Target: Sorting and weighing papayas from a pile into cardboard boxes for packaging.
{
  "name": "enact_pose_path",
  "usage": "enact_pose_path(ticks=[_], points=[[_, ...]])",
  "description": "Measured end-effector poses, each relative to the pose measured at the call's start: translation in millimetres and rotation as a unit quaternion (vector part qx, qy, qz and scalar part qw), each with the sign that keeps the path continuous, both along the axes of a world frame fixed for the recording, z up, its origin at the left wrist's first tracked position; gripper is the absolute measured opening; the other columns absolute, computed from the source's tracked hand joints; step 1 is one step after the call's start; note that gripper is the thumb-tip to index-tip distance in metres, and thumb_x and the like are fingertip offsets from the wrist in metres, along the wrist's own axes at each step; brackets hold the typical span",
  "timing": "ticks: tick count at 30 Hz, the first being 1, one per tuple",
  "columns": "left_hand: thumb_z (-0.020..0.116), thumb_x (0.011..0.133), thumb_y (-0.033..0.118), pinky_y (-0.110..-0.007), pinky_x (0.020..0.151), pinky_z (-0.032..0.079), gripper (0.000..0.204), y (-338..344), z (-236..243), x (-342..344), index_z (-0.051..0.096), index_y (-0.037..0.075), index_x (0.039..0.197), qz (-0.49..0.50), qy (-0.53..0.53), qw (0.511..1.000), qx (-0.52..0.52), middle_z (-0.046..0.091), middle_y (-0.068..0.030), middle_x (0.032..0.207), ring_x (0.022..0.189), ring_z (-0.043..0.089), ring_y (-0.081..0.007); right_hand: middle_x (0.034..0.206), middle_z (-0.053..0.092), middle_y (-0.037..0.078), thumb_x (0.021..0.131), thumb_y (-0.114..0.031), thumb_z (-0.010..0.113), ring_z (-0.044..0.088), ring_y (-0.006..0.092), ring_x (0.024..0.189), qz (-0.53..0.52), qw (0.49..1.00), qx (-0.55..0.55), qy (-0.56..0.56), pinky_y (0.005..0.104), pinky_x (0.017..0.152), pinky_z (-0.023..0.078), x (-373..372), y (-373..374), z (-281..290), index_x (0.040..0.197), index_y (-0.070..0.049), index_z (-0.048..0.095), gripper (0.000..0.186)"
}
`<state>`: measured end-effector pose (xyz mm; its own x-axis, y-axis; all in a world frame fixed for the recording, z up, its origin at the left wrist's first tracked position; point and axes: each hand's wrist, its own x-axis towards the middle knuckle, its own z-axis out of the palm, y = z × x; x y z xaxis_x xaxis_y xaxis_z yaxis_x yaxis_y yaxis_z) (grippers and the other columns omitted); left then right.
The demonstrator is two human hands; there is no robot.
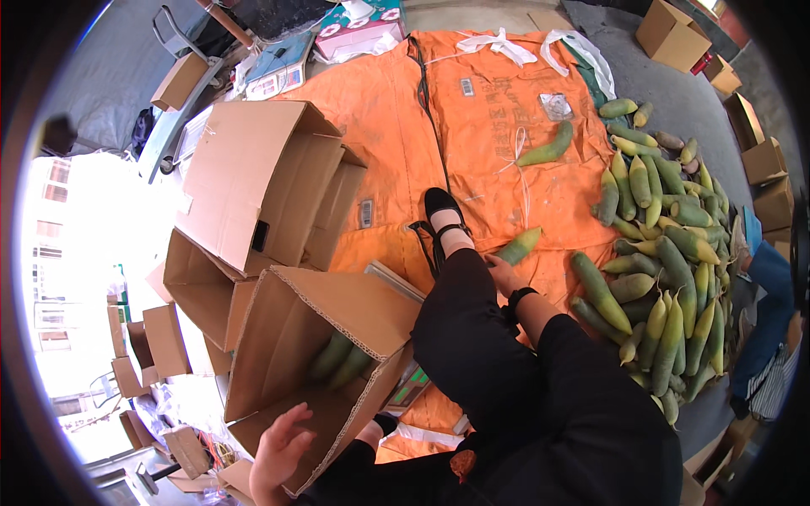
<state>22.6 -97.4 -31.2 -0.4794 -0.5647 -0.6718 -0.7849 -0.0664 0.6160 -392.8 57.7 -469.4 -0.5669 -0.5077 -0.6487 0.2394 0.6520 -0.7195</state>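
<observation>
My right hand [506, 277] reaches past my knee and grips the near end of a green radish [521, 245] just above the orange sheet [388, 177]; part of its fingers is hidden behind the radish. At the lower left, my left hand [285, 444] is open, fingers apart, at the near edge of a cardboard box [274, 354]. A few green radishes [342, 361] lie inside that box, partly hidden by its wall. Another green radish [548, 145] rests alone farther out on the sheet. To the right spreads a large heap of green radishes [666, 261].
Empty open cartons [245, 181] stand stacked beyond the box on the left. A black cord [426, 101] crosses the sheet near my foot. At the far left back are a scale [278, 76] and a hand truck [181, 55]. Another person's blue-clad leg [769, 278] shows at right.
</observation>
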Motion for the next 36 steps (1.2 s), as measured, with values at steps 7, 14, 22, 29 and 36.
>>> enact_pose_path(ticks=[7,14,22,29,36], points=[[0.059,0.081,-0.002,-0.027,0.075,0.051,0.047,35,8,25,0.052,0.001,0.127,0.046,0.012,0.996,-0.079,0.061,-0.0134,0.114,0.085,0.065,-0.0162,0.091,0.067,0.009,0.082,-0.028,0.066,0.065,0.0196,0.078,0.014,0.999,0.041,-0.014,0.0328,0.059,0.051,5,26,79,0.124,-0.010,0.056,0.048],[0.056,0.082,-0.003,-0.027,0.074,0.051,0.043,54,17,13,0.054,-0.001,0.124,0.042,0.053,0.988,-0.137,0.062,-0.0126,0.109,0.084,0.064,-0.0151,0.082,0.058,0.003,0.085,-0.023,0.060,0.055,0.0137,0.063,-0.078,0.997,0.017,0.022,0.0306,0.051,0.046,-30,86,106,0.116,-0.022,0.058,0.032],[0.054,0.086,-0.004,-0.025,0.074,0.052,0.036,72,22,34,0.056,0.000,0.122,0.166,0.138,0.963,-0.161,0.064,-0.0102,0.108,0.085,0.064,-0.0138,0.094,0.058,0.002,0.090,-0.025,0.050,0.055,0.0137,0.065,-0.146,0.971,-0.156,-0.110,0.0266,0.059,0.045,-60,100,211,0.123,-0.025,0.055,0.033],[0.055,0.085,-0.004,-0.022,0.070,0.050,0.037,76,16,35,0.057,0.001,0.122,0.192,0.170,0.939,-0.231,0.062,-0.0087,0.109,0.086,0.062,-0.0130,0.102,0.056,-0.001,0.090,-0.024,0.052,0.049,0.0068,0.078,0.102,0.932,-0.348,0.008,0.0214,0.064,0.041,-13,40,392,0.129,-0.012,0.054,0.041],[0.065,0.077,0.007,-0.036,0.089,0.046,0.062,77,32,15,0.045,0.006,0.136,0.109,0.066,0.856,-0.502,0.045,-0.0128,0.136,0.121,0.047,-0.0263,0.117,0.055,-0.001,0.084,-0.020,0.049,0.049,0.0050,0.087,0.311,0.830,-0.459,-0.070,0.0192,0.064,0.041,64,-23,474,0.133,-0.014,0.051,0.049]])
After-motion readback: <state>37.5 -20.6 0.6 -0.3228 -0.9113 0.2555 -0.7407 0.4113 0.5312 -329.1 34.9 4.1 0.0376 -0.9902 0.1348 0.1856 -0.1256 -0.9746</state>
